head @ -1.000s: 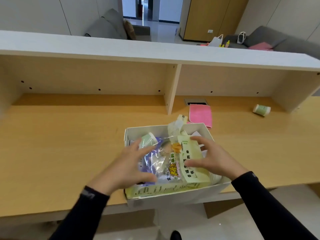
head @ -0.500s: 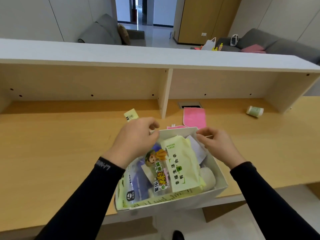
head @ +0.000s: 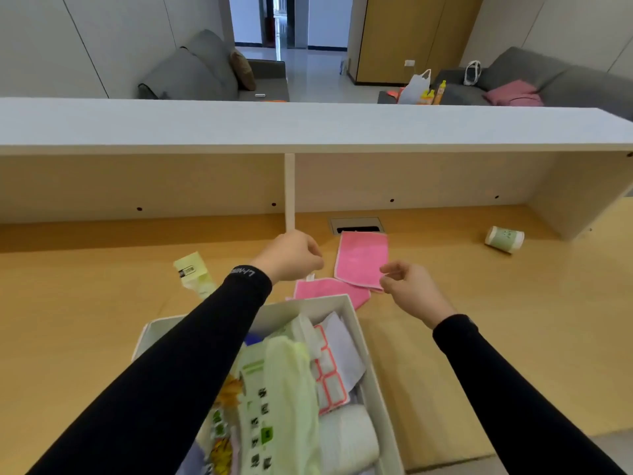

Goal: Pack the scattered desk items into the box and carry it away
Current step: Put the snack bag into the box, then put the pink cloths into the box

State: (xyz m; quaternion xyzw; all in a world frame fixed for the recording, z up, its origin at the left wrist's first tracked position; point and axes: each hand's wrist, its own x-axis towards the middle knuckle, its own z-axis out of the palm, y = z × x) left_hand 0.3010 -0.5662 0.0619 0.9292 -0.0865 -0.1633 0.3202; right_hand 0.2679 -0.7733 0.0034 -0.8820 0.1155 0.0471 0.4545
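Observation:
A white box (head: 352, 315) stands at the desk's near edge, filled with pale green packets (head: 281, 389), a red-bordered label sheet (head: 329, 375) and a white roll (head: 346, 437). Just beyond it two pink cloths lie flat and overlapping: a lower one (head: 329, 291) and an upper one (head: 363, 257). My left hand (head: 291, 257) hovers with curled fingers over the lower cloth's far corner, right above its small white tag. My right hand (head: 407, 289) has thumb and fingers slightly apart at the upper cloth's near right corner. I cannot tell if either hand grips cloth.
A pale yellow packet (head: 193, 272) lies on the desk left of my left arm. A green-and-white paper cup (head: 505, 238) lies on its side at the far right. A cable slot (head: 356, 226) and a shelf divider (head: 289, 193) are behind the cloths.
Both hands have left the box's contents and reached forward past its far rim to the pink cloths. My view has tipped forward, so the box sits lower in the frame.

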